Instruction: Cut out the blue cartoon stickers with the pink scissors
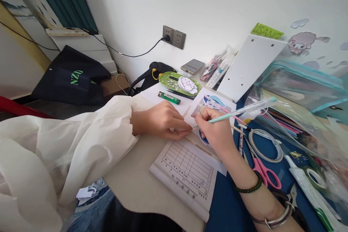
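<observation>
- Mint-green and clear, the slim pen [239,110] slanted through the right hand [214,130], its lower end toward the paper at the middle of the scene, its clear end rising to the far right.
- Thumb and fingers of that hand pinched the barrel low down, bunched close together; whether the nib touched the paper could not be told.
- By its sheen the pen was probably plastic — light, stiff and smooth, apt to roll if laid down — so the low part, just above the point, seemed the best place to hold it.
- Below the hands lay a white sheet [195,106] bearing a printed cartoon figure [212,102]; it was likely thin, light and easily creased, better steadied flat along a margin than gripped by a corner.
- On the left side, the left hand [165,119] rested with fingers bent and lying together, tips just beside the pen's lower end; whether thumb and forefinger nipped any paper could not be told.
- Nearer lay a gridded paper [187,174], rolled along its near-left edge, probably soft and quick to dent under a wrist.
- Far of the left hand were a green lighter [169,98] and a green tray [165,79] holding an oval cutout [187,85].
- To the right, pink-handled scissors [262,170] lay on a blue surface [227,199], near the right forearm.
</observation>
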Demonstrator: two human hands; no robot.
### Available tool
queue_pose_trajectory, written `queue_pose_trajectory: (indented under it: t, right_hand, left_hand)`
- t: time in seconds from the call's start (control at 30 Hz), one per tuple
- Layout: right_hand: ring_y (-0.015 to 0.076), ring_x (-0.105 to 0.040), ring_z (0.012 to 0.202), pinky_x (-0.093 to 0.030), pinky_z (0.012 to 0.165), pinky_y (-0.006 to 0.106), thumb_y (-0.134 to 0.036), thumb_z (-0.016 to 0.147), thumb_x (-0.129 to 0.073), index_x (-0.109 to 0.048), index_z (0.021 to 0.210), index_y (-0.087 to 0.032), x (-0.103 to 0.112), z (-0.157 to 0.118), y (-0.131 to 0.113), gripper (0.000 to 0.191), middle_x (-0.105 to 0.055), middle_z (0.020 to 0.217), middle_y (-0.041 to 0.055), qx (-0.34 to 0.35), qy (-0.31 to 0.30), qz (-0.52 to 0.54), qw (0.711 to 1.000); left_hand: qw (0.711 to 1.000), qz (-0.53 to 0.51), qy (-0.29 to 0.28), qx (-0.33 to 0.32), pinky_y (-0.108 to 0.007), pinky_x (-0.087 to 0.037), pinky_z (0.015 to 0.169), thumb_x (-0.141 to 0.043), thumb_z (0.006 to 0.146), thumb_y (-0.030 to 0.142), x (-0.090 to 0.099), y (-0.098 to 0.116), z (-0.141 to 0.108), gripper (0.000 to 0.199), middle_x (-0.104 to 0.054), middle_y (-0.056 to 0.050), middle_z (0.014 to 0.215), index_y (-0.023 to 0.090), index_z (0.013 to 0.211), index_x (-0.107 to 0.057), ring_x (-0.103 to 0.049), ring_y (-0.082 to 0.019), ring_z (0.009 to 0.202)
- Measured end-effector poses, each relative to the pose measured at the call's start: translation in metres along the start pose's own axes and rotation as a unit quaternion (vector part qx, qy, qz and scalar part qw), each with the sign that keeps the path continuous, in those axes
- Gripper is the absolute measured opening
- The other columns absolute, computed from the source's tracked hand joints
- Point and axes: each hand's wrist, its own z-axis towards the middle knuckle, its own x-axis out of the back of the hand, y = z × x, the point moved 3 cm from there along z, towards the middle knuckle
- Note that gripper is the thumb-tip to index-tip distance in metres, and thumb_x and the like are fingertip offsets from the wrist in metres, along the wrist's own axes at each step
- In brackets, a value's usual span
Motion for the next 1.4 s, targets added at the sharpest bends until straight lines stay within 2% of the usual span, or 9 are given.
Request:
queue_pose_trajectory:
  t: [0.27, 0.5, 0.7, 1.4]
  right_hand:
    - [0.0082, -0.022, 0.041, -0.028, 0.045, 0.026, -0.008, 0.068, -0.050, -0.023, 0.048, -0.023, -0.0018, 0.0011, 0.0000, 0.037, -0.027, 0.039, -0.0107, 0.007, -0.006, 0.004, 1.000]
    - [0.0092, -0.025, 0.045, -0.023, 0.043, 0.025, -0.008, 0.067, -0.052, -0.023, 0.046, -0.022, -0.0024, 0.0017, -0.0030, 0.038, -0.026, 0.043, -0.0090, 0.011, -0.007, -0.009, 1.000]
    - [0.0090, -0.025, 0.046, -0.025, 0.044, 0.025, -0.006, 0.067, -0.051, -0.022, 0.048, -0.022, -0.0015, 0.0014, -0.0025, 0.039, -0.024, 0.044, -0.0092, 0.015, -0.013, -0.008, 1.000]
    - [0.0083, -0.021, 0.047, -0.019, 0.043, 0.024, -0.003, 0.066, -0.052, -0.021, 0.049, -0.021, -0.0018, 0.0010, -0.0039, 0.040, -0.020, 0.045, -0.0097, 0.014, -0.008, -0.022, 1.000]
  left_hand:
    - [1.000, 0.007, 0.008, -0.019, -0.025, -0.030, 0.039, -0.055, 0.082, 0.019, -0.0017, 0.0006, 0.0006, 0.016, -0.064, 0.002, 0.052, 0.018, 0.083, -0.070, -0.049, -0.007, 0.039]
    - [1.000, 0.014, -0.007, -0.026, -0.025, -0.031, 0.040, -0.052, 0.084, 0.020, -0.0014, 0.0021, 0.0007, 0.018, -0.064, 0.002, 0.052, 0.018, 0.082, -0.070, -0.050, -0.007, 0.040]
    - [0.999, 0.020, -0.003, -0.030, -0.026, -0.031, 0.040, -0.054, 0.083, 0.019, -0.0009, 0.0032, 0.0012, 0.016, -0.063, 0.002, 0.052, 0.017, 0.081, -0.069, -0.050, -0.008, 0.040]
    - [1.000, 0.017, 0.005, -0.024, -0.026, -0.030, 0.038, -0.055, 0.083, 0.019, -0.0017, 0.0017, 0.0001, 0.015, -0.064, 0.002, 0.053, 0.018, 0.081, -0.069, -0.050, -0.008, 0.039]
